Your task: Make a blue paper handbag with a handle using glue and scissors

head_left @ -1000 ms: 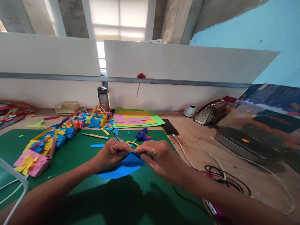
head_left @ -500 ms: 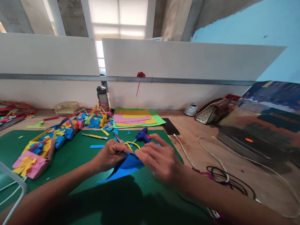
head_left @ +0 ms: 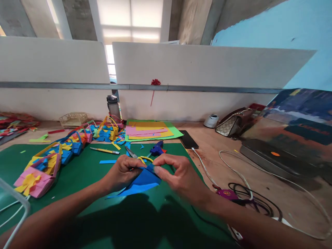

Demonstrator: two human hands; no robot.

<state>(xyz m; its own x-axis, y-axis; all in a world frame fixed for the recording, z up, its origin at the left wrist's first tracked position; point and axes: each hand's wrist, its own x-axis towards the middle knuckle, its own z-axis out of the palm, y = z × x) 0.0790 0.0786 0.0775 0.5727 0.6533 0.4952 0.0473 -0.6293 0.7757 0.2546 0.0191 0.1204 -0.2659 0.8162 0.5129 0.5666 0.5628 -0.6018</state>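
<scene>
A folded piece of blue paper (head_left: 143, 180) is held between my two hands above the green cutting mat (head_left: 85, 204). My left hand (head_left: 124, 172) pinches its upper left part, thumb on top. At the upper right corner, the thumb and index finger of my right hand (head_left: 176, 172) close on the same paper. Just beyond my fingertips lie scissors with yellow handles (head_left: 142, 158), partly hidden by the hands. Behind them rests a dark blue glue gun (head_left: 157, 148). A yellow craft knife (head_left: 104, 150) and a blue paper strip (head_left: 107, 162) lie to the left.
Small paper baskets (head_left: 35, 181) line the left side. Coloured sheets (head_left: 153, 130) are stacked at the back, beside a phone (head_left: 189, 139) on a white cable. A bottle (head_left: 113, 106) stands behind. Cables (head_left: 255, 200), a handbag (head_left: 233, 122) and a dark case (head_left: 277, 159) occupy the right.
My right hand has shifted its fingers, from lying over the paper's right edge to a thumb-and-finger pinch at its corner. My left hand keeps its hold; the paper shows more.
</scene>
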